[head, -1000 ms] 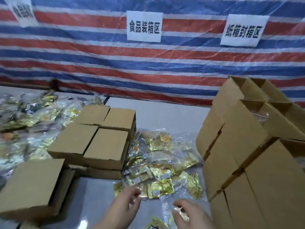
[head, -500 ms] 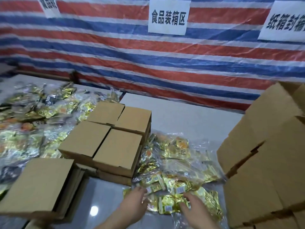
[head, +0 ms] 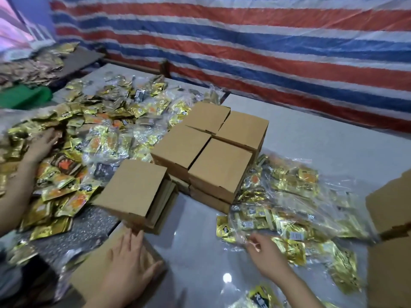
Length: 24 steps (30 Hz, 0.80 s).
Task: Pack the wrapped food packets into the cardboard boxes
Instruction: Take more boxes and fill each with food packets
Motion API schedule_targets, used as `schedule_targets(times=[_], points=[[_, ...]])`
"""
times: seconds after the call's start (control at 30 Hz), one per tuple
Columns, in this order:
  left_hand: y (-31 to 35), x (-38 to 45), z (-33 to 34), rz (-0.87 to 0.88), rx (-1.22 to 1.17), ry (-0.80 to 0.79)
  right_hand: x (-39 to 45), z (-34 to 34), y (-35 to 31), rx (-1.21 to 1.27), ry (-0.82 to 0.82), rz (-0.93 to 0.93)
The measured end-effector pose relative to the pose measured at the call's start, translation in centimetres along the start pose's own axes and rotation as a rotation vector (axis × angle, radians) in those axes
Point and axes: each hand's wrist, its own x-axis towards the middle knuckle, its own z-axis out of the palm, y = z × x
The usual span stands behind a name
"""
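Note:
Gold wrapped food packets (head: 287,218) lie in clear plastic bags on the grey table (head: 311,138), right of centre. My right hand (head: 265,252) pinches the near edge of that clear bag with curled fingers. My left hand (head: 131,256) rests flat, fingers straight, on a flat brown cardboard box (head: 93,274) at the near left. Just beyond its fingertips stands a stack of folded boxes (head: 133,187). A block of shut cardboard boxes (head: 209,147) sits in the middle of the table.
A big loose heap of gold packets (head: 106,121) covers the left table. Another person's hand (head: 42,143) rests on it, the arm coming in from the left edge. Open cardboard boxes (head: 391,210) stand at the right edge. A striped tarp (head: 244,41) hangs behind.
The view has swung left and down. My left hand has left the packet bag and moved left onto the flat cardboard box. My right hand stays at the bag.

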Motion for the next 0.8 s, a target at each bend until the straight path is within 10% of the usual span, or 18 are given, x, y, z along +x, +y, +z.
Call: schedule_targets(times=[0.47,0.8], points=[[0.8,-2.7,3.8,0.026,0.232,-0.120,-4.2,3.2,-3.5,-0.066,-0.070,-0.061],[13.2,-4.2,-2.8,0.651,0.059,-0.113,-7.5,0.8,-4.5,0.191,-0.074,-0.084]])
